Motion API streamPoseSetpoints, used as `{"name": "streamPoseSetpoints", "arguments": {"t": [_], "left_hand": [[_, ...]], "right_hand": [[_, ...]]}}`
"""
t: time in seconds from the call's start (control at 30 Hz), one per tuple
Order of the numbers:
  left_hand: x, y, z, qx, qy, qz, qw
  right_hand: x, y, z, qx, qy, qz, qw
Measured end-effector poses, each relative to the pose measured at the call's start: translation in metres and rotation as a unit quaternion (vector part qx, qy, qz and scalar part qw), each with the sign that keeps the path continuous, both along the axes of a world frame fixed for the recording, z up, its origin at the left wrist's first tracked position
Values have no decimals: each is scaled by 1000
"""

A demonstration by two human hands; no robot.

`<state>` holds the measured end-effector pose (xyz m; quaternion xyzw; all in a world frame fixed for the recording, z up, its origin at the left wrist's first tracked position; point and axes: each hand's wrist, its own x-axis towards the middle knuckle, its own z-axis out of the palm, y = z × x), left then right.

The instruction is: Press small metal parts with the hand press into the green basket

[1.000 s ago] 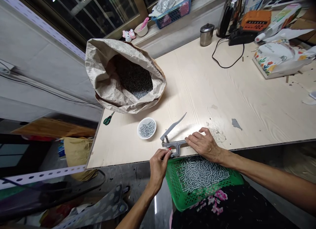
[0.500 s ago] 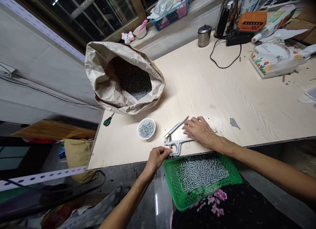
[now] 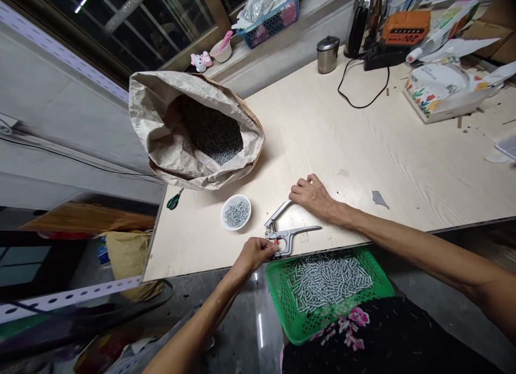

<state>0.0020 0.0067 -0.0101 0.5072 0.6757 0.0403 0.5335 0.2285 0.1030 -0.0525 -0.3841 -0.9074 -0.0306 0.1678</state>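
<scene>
Grey metal hand-press pliers (image 3: 287, 233) lie at the near edge of the pale wooden table (image 3: 363, 148). My left hand (image 3: 255, 252) is pinched at the tool's jaw, where a small red piece shows; what the fingers hold is too small to name. My right hand (image 3: 312, 193) rests closed over the end of the upper handle, farther from me. A small white bowl of tiny metal parts (image 3: 236, 211) sits just left of the tool. A green plastic basket (image 3: 326, 288) full of small metal tubes lies on my lap below the table edge.
A large paper sack (image 3: 193, 132) of dark metal parts stands at the table's left end, with green-handled scissors (image 3: 175, 200) beside it. At the back are a steel kettle (image 3: 363, 19), a small tin (image 3: 327, 54), a black cord (image 3: 358, 89), a tissue box (image 3: 439, 92) and a blue basket (image 3: 270, 19) on the sill.
My right hand has moved from the lower handle up and away from me onto the upper handle. The left hand has stayed pinched at the jaw.
</scene>
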Motion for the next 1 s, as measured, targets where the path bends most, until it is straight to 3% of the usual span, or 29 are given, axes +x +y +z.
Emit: {"name": "streamPoseSetpoints", "arguments": {"t": [0.27,0.4,0.6,1.0], "left_hand": [[3,-1,2,7,20,-1,1000],[3,-3,3,13,32,4,999],[3,0,1,8,32,0,999],[0,-2,-4,21,61,-12,998]], "right_hand": [[3,-1,2,-13,10,-6,1000],[8,-4,2,-89,38,8,995],[28,-21,9,-177,41,90,979],[32,-36,27,-181,27,96,978]]}}
